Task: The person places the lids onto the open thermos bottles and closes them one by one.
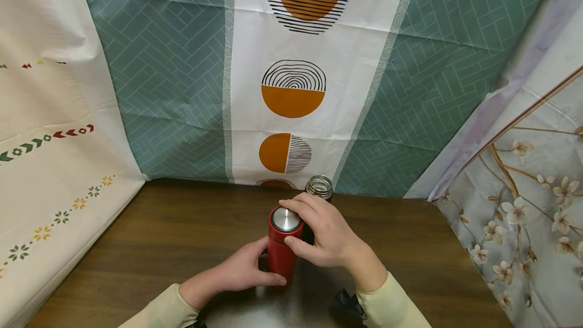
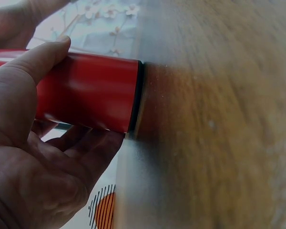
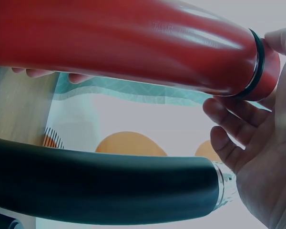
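Observation:
A red flask (image 1: pixel 281 257) stands upright on the table, capped by a lid with a silver top (image 1: pixel 286 219). My left hand (image 1: pixel 242 269) holds its lower body, thumb in front; the left wrist view shows that hand (image 2: pixel 47 143) around the red body (image 2: pixel 90 90), whose base rests on the wood. With thumb and fingers, my right hand (image 1: pixel 325 234) grips the lid from the right side. Just behind that hand is a dark flask with a bare steel mouth (image 1: pixel 320 185); its dark body (image 3: pixel 105 183) shows in the right wrist view, beside the red one.
The brown wooden table (image 1: pixel 182 227) reaches back to a patterned cloth wall (image 1: pixel 173 90). Other cloths hang at the left and right sides. A small dark object (image 3: pixel 5 222) shows at the lower left corner of the right wrist view, partly cut off.

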Action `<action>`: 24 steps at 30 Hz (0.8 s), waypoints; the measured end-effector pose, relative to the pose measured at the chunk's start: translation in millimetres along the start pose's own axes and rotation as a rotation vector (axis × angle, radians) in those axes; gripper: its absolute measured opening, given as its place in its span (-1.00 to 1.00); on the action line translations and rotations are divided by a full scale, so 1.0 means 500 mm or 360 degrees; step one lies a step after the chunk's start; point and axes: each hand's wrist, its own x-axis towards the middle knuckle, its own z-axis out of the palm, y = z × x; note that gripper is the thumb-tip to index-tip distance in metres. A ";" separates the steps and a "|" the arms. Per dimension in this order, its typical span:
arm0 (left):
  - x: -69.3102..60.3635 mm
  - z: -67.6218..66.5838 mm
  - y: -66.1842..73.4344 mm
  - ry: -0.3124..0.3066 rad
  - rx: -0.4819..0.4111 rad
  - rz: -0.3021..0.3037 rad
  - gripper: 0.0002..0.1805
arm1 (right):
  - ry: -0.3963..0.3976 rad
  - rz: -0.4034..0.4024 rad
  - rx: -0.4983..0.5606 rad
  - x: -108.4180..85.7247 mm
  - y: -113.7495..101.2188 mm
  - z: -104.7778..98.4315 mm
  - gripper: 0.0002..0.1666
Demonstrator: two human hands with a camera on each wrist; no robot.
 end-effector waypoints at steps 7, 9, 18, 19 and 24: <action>-0.001 0.001 0.000 0.0003 0.0020 0.0025 -0.29 | 0.0005 0.0010 -0.0004 0.001 -0.001 -0.001 -0.33; -0.001 0.001 0.001 0.0003 0.0017 0.0018 -0.28 | 0.0008 0.0014 -0.0003 0.001 -0.002 -0.001 -0.34; -0.001 0.001 0.000 0.0001 0.0015 0.0009 -0.27 | 0.0009 0.0034 0.0012 0.000 -0.003 -0.001 -0.35; -0.001 0.001 0.001 0.0001 0.0014 0.0009 -0.27 | 0.0010 0.0032 0.0010 -0.001 -0.003 0.000 -0.35; -0.001 0.001 0.004 0.0000 0.0016 0.0026 -0.29 | 0.0015 0.0035 0.0000 0.000 -0.003 0.000 -0.34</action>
